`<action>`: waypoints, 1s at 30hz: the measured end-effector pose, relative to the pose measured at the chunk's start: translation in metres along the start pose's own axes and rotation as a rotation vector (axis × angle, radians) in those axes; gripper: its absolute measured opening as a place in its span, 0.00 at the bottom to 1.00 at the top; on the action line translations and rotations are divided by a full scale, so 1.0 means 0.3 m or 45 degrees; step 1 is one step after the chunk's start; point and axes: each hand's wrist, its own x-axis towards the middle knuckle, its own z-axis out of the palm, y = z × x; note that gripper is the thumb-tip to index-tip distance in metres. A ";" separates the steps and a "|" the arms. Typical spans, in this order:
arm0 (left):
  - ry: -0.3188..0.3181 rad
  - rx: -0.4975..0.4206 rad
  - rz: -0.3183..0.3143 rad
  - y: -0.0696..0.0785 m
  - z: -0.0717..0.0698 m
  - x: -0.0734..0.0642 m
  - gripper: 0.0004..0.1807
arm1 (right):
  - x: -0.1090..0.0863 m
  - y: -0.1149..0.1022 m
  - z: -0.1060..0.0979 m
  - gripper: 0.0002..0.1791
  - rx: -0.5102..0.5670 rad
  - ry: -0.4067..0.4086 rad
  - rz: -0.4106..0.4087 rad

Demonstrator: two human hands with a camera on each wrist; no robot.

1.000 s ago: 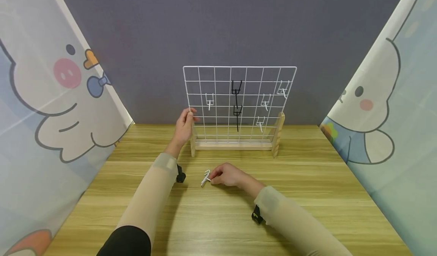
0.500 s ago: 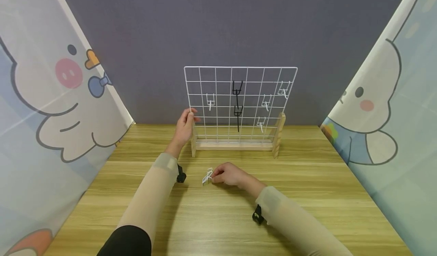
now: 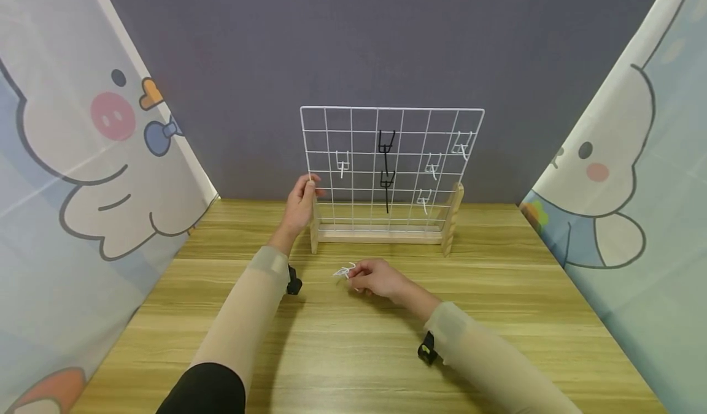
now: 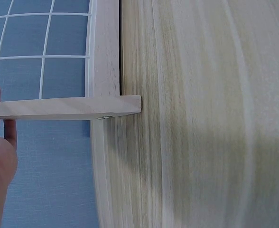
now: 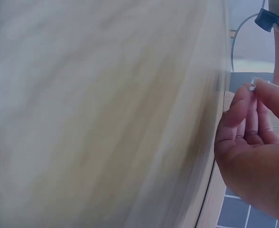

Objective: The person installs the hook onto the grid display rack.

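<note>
A white wire grid panel (image 3: 364, 141) stands upright in a wooden stand (image 3: 381, 237). My left hand (image 3: 300, 204) grips the panel's left edge at the top of the stand's left post; in the left wrist view, fingers show on both sides of that post (image 4: 59, 108). In front of the stand, my right hand (image 3: 377, 279) pinches a small white wire hook (image 3: 345, 272) between thumb and forefinger. Only the hook's end shows past the fingertips in the right wrist view. White hooks (image 3: 342, 165) and two black hooks (image 3: 386, 147) hang on the grid.
The stand sits on a wood-grain table (image 3: 342, 352) close to a dark grey back wall (image 3: 221, 95). Cartoon-printed cloth panels (image 3: 61, 144) flank the table on both sides. A black wrist mount (image 3: 427, 349) sits under the right sleeve.
My right hand has shifted slightly toward the stand, and the white hook in its fingers has turned from a steep slant to lying nearly level. The left hand keeps its place on the grid.
</note>
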 end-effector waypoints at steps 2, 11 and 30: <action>0.000 0.004 0.003 -0.001 0.000 0.003 0.20 | -0.012 -0.004 -0.012 0.12 0.034 0.025 0.008; 0.012 -0.011 0.014 -0.003 0.000 0.005 0.18 | -0.068 -0.016 -0.106 0.16 0.044 0.169 -0.092; 0.005 -0.035 -0.015 -0.004 0.002 0.002 0.18 | -0.208 -0.068 -0.337 0.18 0.070 0.440 -0.315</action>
